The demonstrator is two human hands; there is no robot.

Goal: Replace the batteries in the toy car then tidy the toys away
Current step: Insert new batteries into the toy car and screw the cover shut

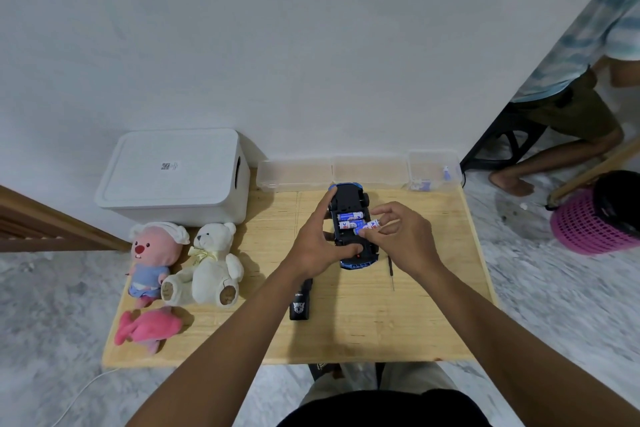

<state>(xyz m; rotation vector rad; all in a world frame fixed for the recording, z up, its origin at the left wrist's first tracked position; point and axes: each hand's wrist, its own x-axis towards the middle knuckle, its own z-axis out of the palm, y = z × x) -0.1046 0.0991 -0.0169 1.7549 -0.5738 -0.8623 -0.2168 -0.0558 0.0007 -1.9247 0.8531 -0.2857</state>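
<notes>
A blue toy car [349,196] lies upside down on the wooden table [415,322], its battery bay open with two white-and-blue batteries [349,217] lying in it. My left hand [318,243] grips the car's left side, thumb on its near end. My right hand [398,236] pinches a third battery [370,227] tilted over the bay's near slot. A black remote control [300,305] lies near my left forearm. A thin screwdriver [391,270] lies to the right of the car.
A white lidded storage box [173,177] stands at the back left. Three plush toys sit at the left: a pink beaver [152,256], a white bear [211,263], a pink fish [145,326]. Clear plastic trays [363,172] line the back edge. A person sits at the right beside a pink basket [595,218].
</notes>
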